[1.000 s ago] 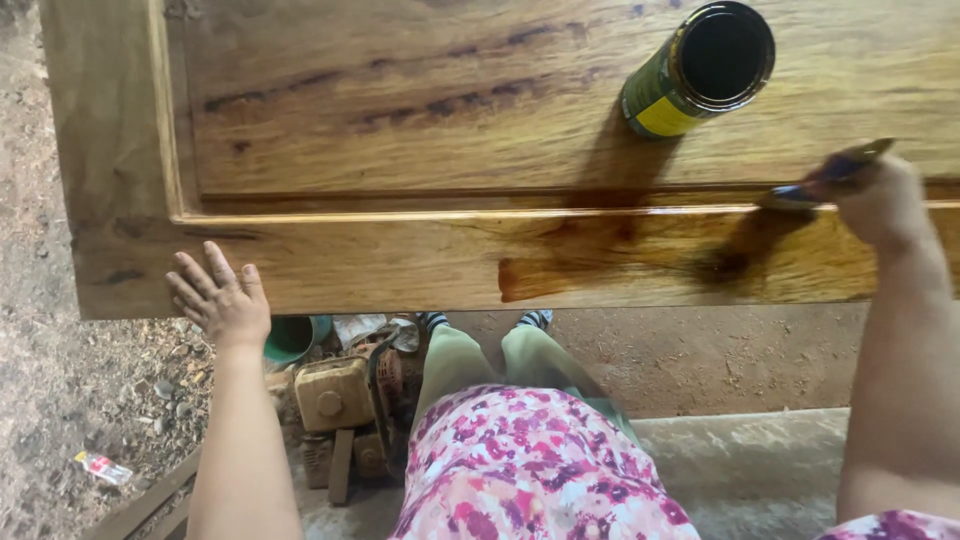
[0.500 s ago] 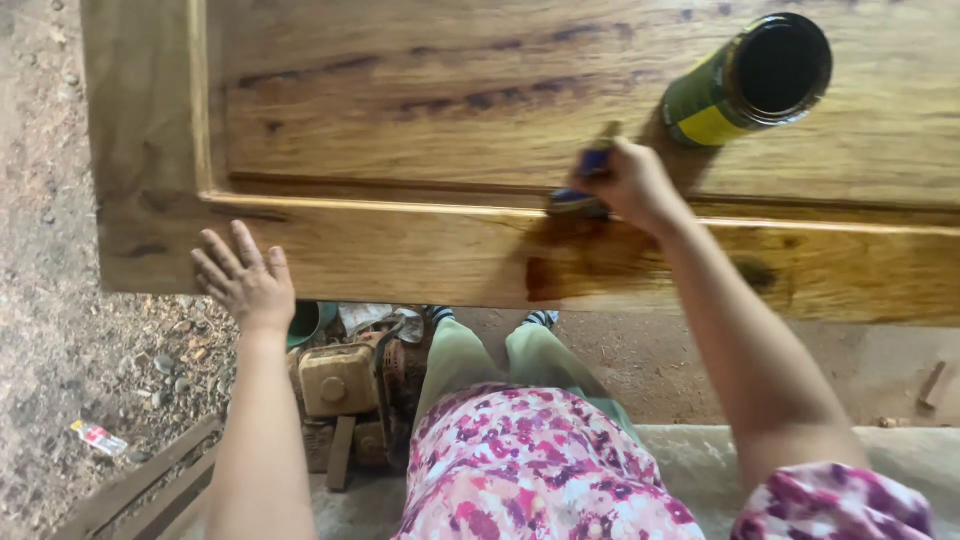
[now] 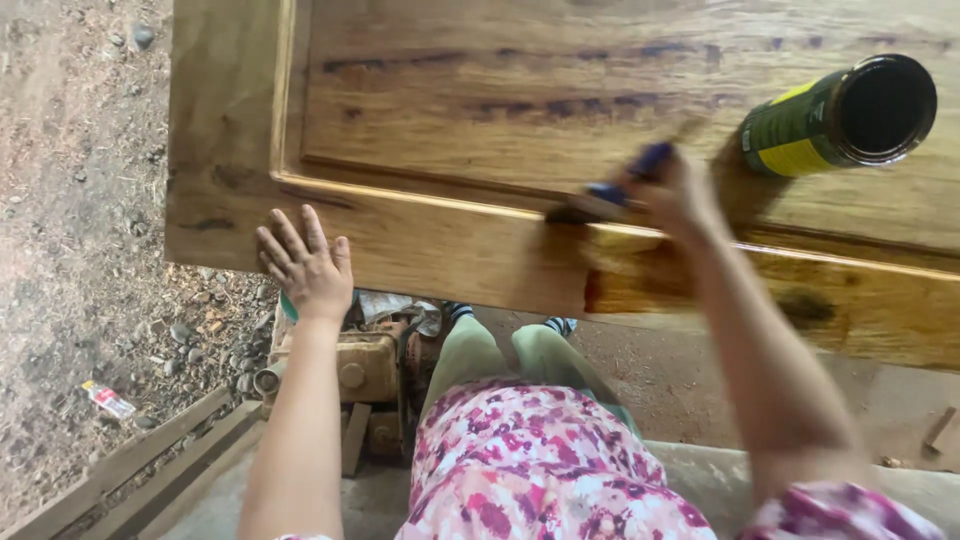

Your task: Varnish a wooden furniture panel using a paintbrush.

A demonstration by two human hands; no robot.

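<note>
A broad wooden door panel (image 3: 500, 90) lies flat across the scene, its near rail darkened by a wet patch of stain (image 3: 640, 280) toward the right. The person's right hand (image 3: 675, 195), fingers closed around a blue-handled paintbrush (image 3: 610, 195), holds the blurred bristles on the raised moulding between panel and rail, while the left hand (image 3: 305, 265) rests with fingers spread wide on the rail's near left edge. A green-and-yellow open can (image 3: 840, 115) stands on the panel at the far right, near the brush hand.
</note>
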